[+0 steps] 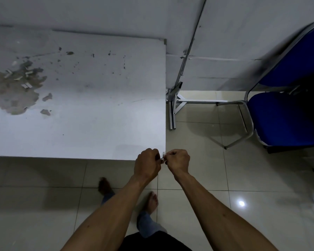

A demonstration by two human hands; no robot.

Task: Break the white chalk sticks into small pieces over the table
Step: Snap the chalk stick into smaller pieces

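Your table (91, 127) has a smooth, matt white top, like laminate. Toward its far left the coating is missing, and the bare patch (11, 95) shows a rough, dull brown under-layer. Matt white chalk pieces (26, 85) lie on it. The chalk stick (163, 153) at the table's near right corner looks dry and matt white too. Right of the table, the chair (283, 120) has blue cloth padding on a smooth grey metal tube frame (250, 124). Beside the table, the floor tiles (225, 178) are pale and glossy, mirroring a lamp. Behind the table, the wall panels (98, 13) look matt.
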